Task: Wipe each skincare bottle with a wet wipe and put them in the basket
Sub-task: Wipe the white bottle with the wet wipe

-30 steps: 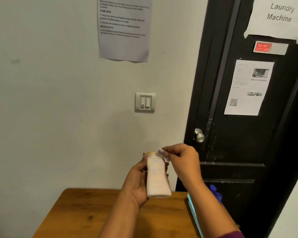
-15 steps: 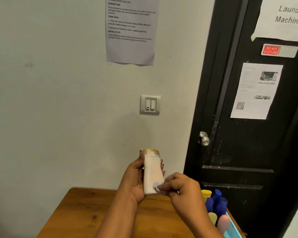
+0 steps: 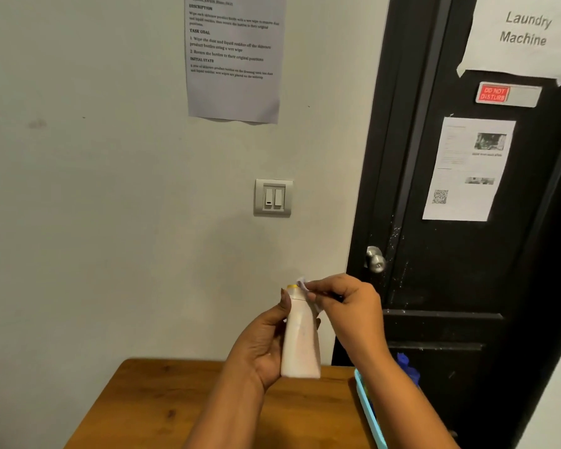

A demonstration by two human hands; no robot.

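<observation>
1. The pale pink plastic bottle with a yellow cap [image 3: 300, 338] stands upright above the wooden counter [image 3: 162, 403], long axis vertical.
2. The left hand [image 3: 263, 348] is wrapped closed around its body.
3. The right hand [image 3: 347, 306] pinches a small white wet wipe [image 3: 302, 283] against the cap.
4. The light blue basket [image 3: 366, 409] lies low right, nearer the right hand.

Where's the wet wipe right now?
Head view, centre: the wet wipe is pinched in the right hand against the bottle top, which the left hand holds.
</observation>
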